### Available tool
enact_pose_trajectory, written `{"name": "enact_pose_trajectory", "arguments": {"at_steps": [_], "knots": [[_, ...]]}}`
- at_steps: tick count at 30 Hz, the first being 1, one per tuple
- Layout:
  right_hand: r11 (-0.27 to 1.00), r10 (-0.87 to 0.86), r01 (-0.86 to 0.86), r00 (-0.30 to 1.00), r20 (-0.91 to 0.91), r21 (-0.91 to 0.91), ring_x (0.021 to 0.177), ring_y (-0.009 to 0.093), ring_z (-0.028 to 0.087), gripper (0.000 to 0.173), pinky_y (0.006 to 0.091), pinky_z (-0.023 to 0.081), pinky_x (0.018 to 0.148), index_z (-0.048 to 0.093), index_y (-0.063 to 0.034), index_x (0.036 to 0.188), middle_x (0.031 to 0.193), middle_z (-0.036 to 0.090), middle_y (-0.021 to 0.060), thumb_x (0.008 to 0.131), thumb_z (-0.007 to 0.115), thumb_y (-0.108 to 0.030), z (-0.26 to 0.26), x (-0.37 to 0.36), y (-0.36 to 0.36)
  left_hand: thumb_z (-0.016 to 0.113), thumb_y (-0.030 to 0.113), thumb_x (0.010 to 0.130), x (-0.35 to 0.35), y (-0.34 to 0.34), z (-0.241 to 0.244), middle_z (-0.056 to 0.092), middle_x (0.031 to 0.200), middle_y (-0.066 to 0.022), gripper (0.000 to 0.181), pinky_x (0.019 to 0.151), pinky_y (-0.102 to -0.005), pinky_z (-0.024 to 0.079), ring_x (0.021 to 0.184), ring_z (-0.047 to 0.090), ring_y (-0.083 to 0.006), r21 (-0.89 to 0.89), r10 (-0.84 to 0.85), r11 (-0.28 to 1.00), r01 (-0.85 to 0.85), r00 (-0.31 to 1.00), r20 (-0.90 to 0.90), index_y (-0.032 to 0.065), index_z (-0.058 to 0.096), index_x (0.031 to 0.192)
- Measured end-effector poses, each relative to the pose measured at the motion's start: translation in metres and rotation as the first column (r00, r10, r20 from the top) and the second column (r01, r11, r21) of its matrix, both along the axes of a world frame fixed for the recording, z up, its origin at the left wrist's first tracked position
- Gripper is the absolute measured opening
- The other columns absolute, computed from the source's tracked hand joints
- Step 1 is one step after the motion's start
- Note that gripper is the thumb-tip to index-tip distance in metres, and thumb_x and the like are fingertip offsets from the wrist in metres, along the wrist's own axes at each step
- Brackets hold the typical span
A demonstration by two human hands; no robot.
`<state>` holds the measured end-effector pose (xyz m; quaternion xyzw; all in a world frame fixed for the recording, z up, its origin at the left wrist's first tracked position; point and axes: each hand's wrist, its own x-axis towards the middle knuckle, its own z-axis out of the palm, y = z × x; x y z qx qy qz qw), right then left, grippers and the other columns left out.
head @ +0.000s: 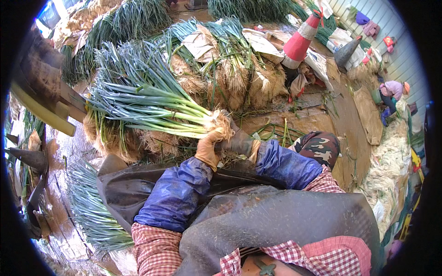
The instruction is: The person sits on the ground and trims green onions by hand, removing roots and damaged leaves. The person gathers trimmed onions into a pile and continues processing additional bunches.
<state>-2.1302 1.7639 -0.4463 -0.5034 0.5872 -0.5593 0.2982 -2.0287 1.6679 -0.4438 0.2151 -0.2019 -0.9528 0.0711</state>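
A bunch of long green onions [162, 108] lies across in front of me, its leaves fanning to the left and its pale stems and roots towards me. My left hand [208, 147], in a tan glove, grips the root end from the near side. Around the same roots, from the right, is my right hand [238, 138] in a dark, muddy glove; its fingers are partly hidden behind the root tuft [222, 122]. Beneath and beyond the bunch lie more green onions with dense brown roots [231, 82]. A dark rubber apron [276, 220] covers my lap.
A red-and-white traffic cone [298, 43] stands beyond the piles, with a dark cone [348, 52] farther right. At the left is a brown machine-like part with a yellow edge [45, 110]. Another person [393, 93] bends over at the far right. Cardboard [367, 114] covers some ground.
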Motion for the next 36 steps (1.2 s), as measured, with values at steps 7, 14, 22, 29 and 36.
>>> {"name": "enact_pose_trajectory", "arguments": {"at_steps": [7, 14, 22, 29, 36], "knots": [[0.982, -0.127, 0.181, 0.827, 0.548, -0.045, 0.118, 0.019, 0.057, 0.063, 0.0347, 0.047, 0.103, 0.046, -0.0031, 0.135, 0.133, 0.058, 0.0081, 0.08, 0.076, -0.004, -0.05, -0.033, -0.012, 0.062, 0.032, 0.096, 0.018, -0.037, 0.042, 0.055, 0.136, -0.0158, 0.058, 0.107, -0.0354, 0.037, 0.125, 0.051, -0.0225, -0.864, -0.309, -0.13, 0.487, 0.808, 0.502, 0.0039, 0.043, 0.143], [0.976, 0.038, 0.085, 0.842, 0.539, -0.202, 0.122, 0.02, 0.055, 0.078, 0.0408, 0.045, 0.107, 0.03, -0.0081, 0.148, 0.136, 0.056, 0.0107, 0.084, 0.075, -0.009, -0.008, 0.005, -0.004, 0.067, 0.04, 0.091, 0.036, -0.058, 0.081, 0.066, 0.071, -0.0136, 0.034, 0.06, -0.0369, 0.049, 0.065, 0.065, -0.024, -0.958, 0.17, -0.25, 0.141, 0.98, 0.099, 0.0053, 0.068, 0.092], [0.968, -0.061, 0.161, 0.895, -0.443, 0.192, 0.121, 0.027, 0.056, 0.083, 0.0357, 0.045, 0.104, 0.03, -0.0055, 0.148, 0.133, 0.056, 0.0163, 0.083, 0.077, -0.025, 0.006, 0.008, -0.002, 0.068, 0.029, 0.088, 0.026, -0.051, 0.054, 0.07, 0.087, -0.0152, 0.027, 0.072, -0.0403, 0.052, 0.079, 0.067, -0.0343, -0.971, 0.129, -0.197, 0.137, 0.985, 0.112, 0.0072, 0.066, 0.104], [1.0, 0.005, -0.003, 0.994, -0.112, 0.016, 0.118, 0.027, 0.057, 0.065, 0.0349, 0.042, 0.105, 0.036, -0.006, 0.143, 0.13, 0.057, 0.0109, 0.089, 0.07, -0.018, -0.008, 0.005, -0.006, 0.068, 0.013, 0.09, 0.027, -0.044, 0.047, 0.068, 0.08, -0.0075, 0.009, 0.069, -0.0328, 0.051, 0.073, 0.064, -0.0206, -1.0, -0.112, -0.021, -0.009, 0.994, -0.006, 0.004, 0.069, 0.093], [0.999, -0.007, -0.023, 0.708, 0.706, 0.033, 0.108, 0.017, 0.063, 0.041, 0.0354, 0.052, 0.095, 0.059, -0.0055, 0.126, 0.117, 0.067, 0.0102, 0.088, 0.065, -0.019, 0.041, -0.016, -0.003, 0.071, 0.013, 0.089, 0.049, 0.009, 0.077, 0.069, 0.079, -0.0054, 0.011, 0.071, -0.0291, 0.053, 0.076, 0.064, -0.0132, -0.961, -0.721, 0.112, 0.251, 0.687, 0.095, 0.0042, 0.072, 0.095]]}}
